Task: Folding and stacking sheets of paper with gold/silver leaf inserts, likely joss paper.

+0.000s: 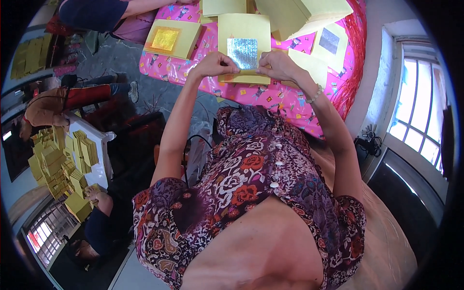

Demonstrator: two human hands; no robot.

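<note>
A pale yellow paper sheet (243, 26) with a silver foil square (242, 50) lies in front of me on the table. My left hand (214, 64) pinches the sheet's near edge at its left corner. At the right corner my right hand (281, 66) has its fingers closed on the same edge. Between the two hands that edge is turned up in a narrow fold just below the foil. More yellow paper (244, 79) shows beneath it. To the left sits a paper stack (191, 41) with a gold foil square (165, 38) on top.
A pink patterned cloth (212, 86) covers the table. Large yellow sheets (290, 21) stand folded at the back; another silver-foiled sheet (333, 53) lies at right, beside red plastic strands (356, 58). Other people are at left, near a white table (104, 150) piled with yellow paper bundles (53, 159).
</note>
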